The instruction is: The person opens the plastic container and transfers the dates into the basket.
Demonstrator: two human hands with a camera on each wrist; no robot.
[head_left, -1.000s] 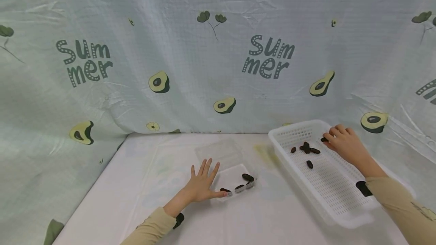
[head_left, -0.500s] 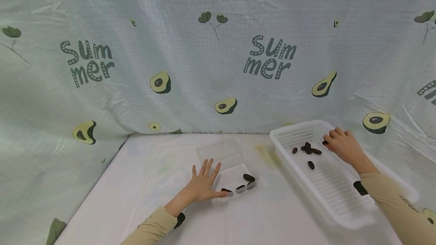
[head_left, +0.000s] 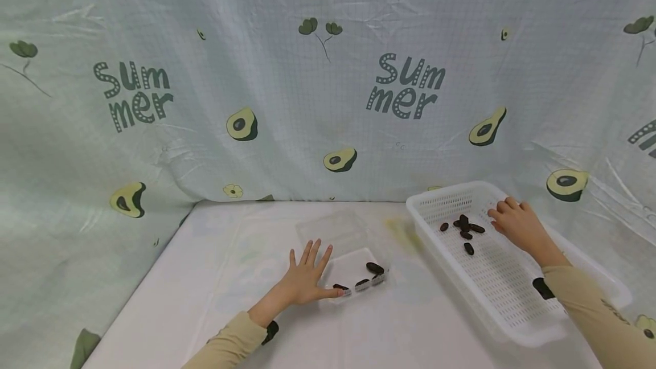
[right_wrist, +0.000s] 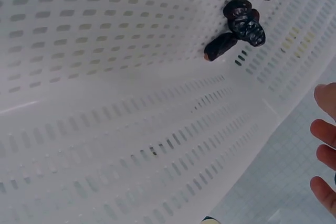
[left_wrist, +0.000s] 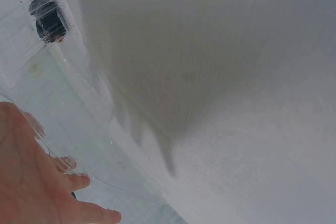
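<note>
Your right hand hangs over the far right rim of the white basket, fingers loosely bent and apart, with nothing visible between them. Below, the basket dates lie toward its far end, several bunched and touching, two set apart. Your left hand is spread wide at the clear box, thumb at its near edge – seemingly a steadying touch. The box dates sit mostly along its near wall; the clear lid lies behind, on the worktop. You look to be between picks, handling dates singly; another pick calls for lowering that right hand and pinching one loose date – an outlying one should lift cleanest.
</note>
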